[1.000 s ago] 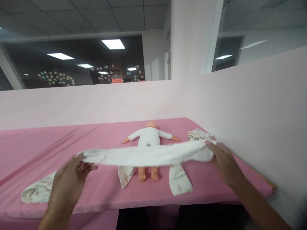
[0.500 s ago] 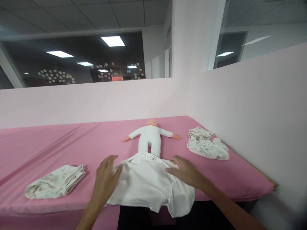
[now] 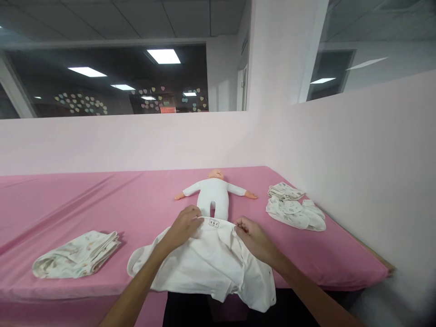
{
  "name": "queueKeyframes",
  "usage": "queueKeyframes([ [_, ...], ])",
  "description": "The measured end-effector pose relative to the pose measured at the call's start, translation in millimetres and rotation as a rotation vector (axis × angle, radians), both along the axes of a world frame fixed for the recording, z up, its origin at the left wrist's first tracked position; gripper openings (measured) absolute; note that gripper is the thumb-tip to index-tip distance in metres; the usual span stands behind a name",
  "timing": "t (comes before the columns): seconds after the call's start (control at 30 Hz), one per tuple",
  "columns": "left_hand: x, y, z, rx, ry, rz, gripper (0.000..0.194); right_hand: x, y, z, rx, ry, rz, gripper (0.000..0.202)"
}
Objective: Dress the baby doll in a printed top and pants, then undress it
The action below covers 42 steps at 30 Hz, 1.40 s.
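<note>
White garment point(image 3: 218, 259), both hands point(image 3: 218, 227) at its neckline

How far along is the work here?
Looks done: the baby doll with a white body lies arms spread on the pink table cover. In hand: the white cloth garment with a printed label, left hand and right hand at its neckline. Probably left: smoothing its crumpled fabric, which overhangs the edge.
</note>
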<state>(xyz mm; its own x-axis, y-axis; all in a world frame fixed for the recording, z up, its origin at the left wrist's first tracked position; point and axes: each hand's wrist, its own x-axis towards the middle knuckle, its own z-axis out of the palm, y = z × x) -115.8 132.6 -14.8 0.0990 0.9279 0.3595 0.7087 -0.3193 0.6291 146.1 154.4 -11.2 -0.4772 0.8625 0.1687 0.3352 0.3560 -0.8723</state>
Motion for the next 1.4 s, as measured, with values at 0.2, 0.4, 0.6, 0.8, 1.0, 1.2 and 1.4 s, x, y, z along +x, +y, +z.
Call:
queueKeyframes([
  [0.2, -34, -61, 52.6, -0.228, -0.295, -0.034, 0.032, 6, -18, 19.1, -0.261, 0.100, 0.263, 0.027],
  [0.4, -42, -100, 69.6, -0.268, -0.175, 0.035, 0.027, 11, -43, 48.0, -0.271, 0.087, 0.284, 0.030],
  [0.6, 8, -110, 61.5, -0.324, -0.030, -0.134, 0.027, 9, -59, 68.1, -0.245, 0.153, 0.297, 0.032],
  [0.8, 21, -107, 48.9, -0.344, -0.228, -0.122, 0.034, 14, -60, 69.2, -0.208, 0.168, 0.324, 0.030],
  [1.0, 5, -111, 44.1, -0.321, -0.298, -0.402, 0.039, 21, -61, 67.5, -0.197, 0.228, 0.282, 0.035],
  [1.2, 5, -124, 48.6, -0.138, -0.181, -0.188, 0.034, 22, -65, 68.4, -0.204, 0.217, 0.295, 0.034],
  [1.4, -11, -137, 60.8, -0.122, -0.096, -0.070, 0.031, 26, -65, 65.8, -0.164, 0.141, 0.334, 0.030],
])
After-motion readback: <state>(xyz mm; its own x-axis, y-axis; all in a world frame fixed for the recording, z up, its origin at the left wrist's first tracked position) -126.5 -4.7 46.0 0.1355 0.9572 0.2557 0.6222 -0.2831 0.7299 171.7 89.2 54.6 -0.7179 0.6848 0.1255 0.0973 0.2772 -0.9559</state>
